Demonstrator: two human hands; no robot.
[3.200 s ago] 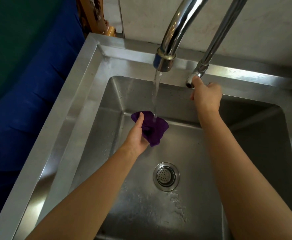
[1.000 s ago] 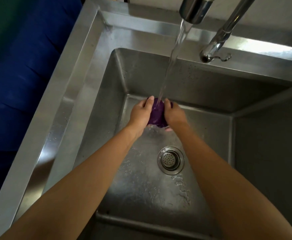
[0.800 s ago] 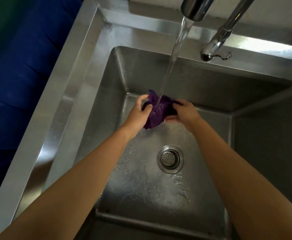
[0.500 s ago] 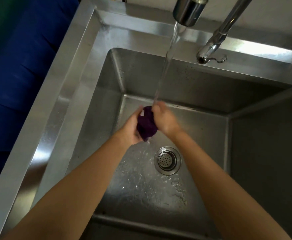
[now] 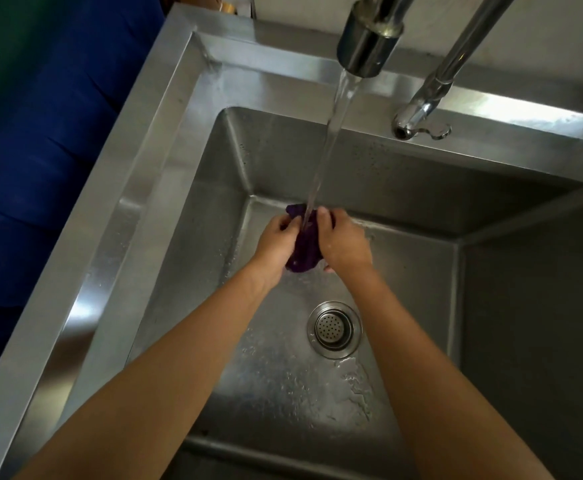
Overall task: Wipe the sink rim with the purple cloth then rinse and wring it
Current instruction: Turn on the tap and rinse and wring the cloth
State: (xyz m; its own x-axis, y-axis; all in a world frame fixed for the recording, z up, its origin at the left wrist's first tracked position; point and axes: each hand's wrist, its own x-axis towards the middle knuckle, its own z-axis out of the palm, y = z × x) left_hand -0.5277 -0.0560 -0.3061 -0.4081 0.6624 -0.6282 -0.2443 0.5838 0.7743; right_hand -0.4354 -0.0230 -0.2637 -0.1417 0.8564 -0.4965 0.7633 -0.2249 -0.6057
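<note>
From the head view, two bare arms reach down into a shiny metal sink (image 5: pixel 165 140). The left hand (image 5: pixel 276 242) and the right hand (image 5: pixel 343 240) both squeeze the purple cloth (image 5: pixel 305 249) between them, so each grip is closed tight on it. The cloth is bunched up over the sink floor, near the back wall. Water (image 5: pixel 335 123) runs from the tap (image 5: pixel 369 43) right onto the cloth. The round drain (image 5: pixel 334 329) sits closer to the person, and the floor around it is wet.
</note>
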